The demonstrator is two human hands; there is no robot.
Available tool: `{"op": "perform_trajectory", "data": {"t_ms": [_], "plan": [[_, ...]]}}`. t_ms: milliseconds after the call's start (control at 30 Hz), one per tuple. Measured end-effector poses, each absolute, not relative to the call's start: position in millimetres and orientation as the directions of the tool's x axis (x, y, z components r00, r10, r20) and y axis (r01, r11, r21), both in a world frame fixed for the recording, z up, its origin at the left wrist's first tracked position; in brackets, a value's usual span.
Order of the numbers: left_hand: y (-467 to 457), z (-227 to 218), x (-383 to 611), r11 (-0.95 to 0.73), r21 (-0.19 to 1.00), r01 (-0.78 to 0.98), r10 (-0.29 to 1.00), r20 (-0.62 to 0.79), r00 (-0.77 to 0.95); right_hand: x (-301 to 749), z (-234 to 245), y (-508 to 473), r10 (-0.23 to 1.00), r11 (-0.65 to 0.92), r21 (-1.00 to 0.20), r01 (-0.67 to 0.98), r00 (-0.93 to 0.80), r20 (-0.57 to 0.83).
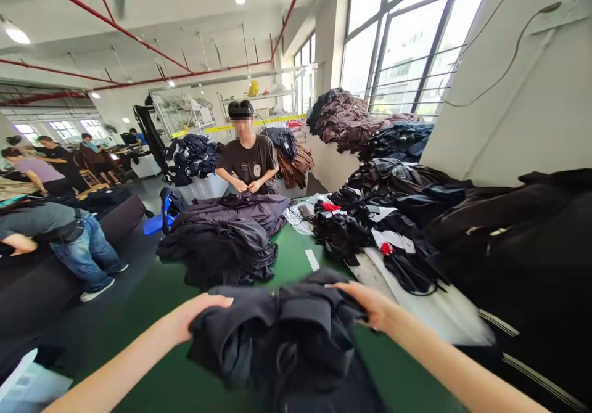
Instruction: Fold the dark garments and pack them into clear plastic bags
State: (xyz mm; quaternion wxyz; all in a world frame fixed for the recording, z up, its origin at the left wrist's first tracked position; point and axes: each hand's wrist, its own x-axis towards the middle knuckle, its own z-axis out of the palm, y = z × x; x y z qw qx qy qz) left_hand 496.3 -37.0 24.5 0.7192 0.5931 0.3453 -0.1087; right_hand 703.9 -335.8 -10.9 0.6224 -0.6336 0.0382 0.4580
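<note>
A dark, almost black garment (296, 339) is stretched between my two hands above the green table (398, 370). It looks gathered in thick folds, and a thin loop like a drawstring shows near its middle; motion blur hides whether it is a jacket or trousers. My left hand (203, 311) grips its left edge, thumb on top and the fingers hidden beneath the cloth. At the opposite edge, my right hand (370, 305) is closed on the fabric, with some fingers tucked behind it.
A heap of dark garments (226, 234) lies across the table, and a person (250, 157) stands behind it. Black straps with red ties (333, 206) are piled to the right. Dark clothes (522, 246) rise along the right side. Another person bends over (55, 228) at left.
</note>
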Motion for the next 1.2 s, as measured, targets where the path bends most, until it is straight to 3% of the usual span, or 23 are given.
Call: {"op": "perform_trajectory", "data": {"t_ms": [100, 200, 267, 367, 467, 567, 800, 1067, 1200], "plan": [[-58, 38, 535, 0.188, 0.864, 0.468, 0.246, -0.502, 0.829, 714, 18, -368, 0.463, -0.106, -0.793, -0.6, 0.676, -0.574], [-74, 10, 564, 0.161, 0.913, 0.375, 0.241, -0.405, 0.882, 719, 0, -398, 0.373, -0.066, -0.827, -0.558, 0.755, -0.539], [-89, -41, 572, 0.177, 0.917, 0.357, 0.237, -0.391, 0.889, 717, -43, -416, 0.333, -0.091, -0.817, -0.569, 0.756, -0.564], [-116, -153, 569, 0.215, 0.883, 0.418, 0.204, -0.459, 0.865, 707, -144, -438, 0.286, -0.135, -0.792, -0.596, 0.742, -0.607], [-141, -265, 557, 0.235, 0.82, 0.522, 0.304, -0.572, 0.762, 695, -248, -453, 0.182, -0.218, -0.734, -0.643, 0.712, -0.678], [-154, -322, 546, 0.307, 0.778, 0.549, 0.417, -0.628, 0.657, 690, -307, -462, 0.043, -0.235, -0.747, -0.622, 0.761, -0.647], [-152, -294, 530, 0.306, 0.798, 0.519, 0.457, -0.602, 0.655, 694, -309, -469, 0.081, -0.244, -0.881, -0.405, 0.897, -0.434], [-149, -343, 499, 0.185, 0.702, 0.688, 0.413, -0.691, 0.593, 665, -360, -470, 0.028, -0.473, -0.786, -0.399, 0.884, -0.466], [-119, -360, 477, 0.086, 0.649, 0.756, 0.439, -0.705, 0.556, 652, -359, -462, 0.171, -0.544, -0.78, -0.309, 0.869, -0.463]]}}
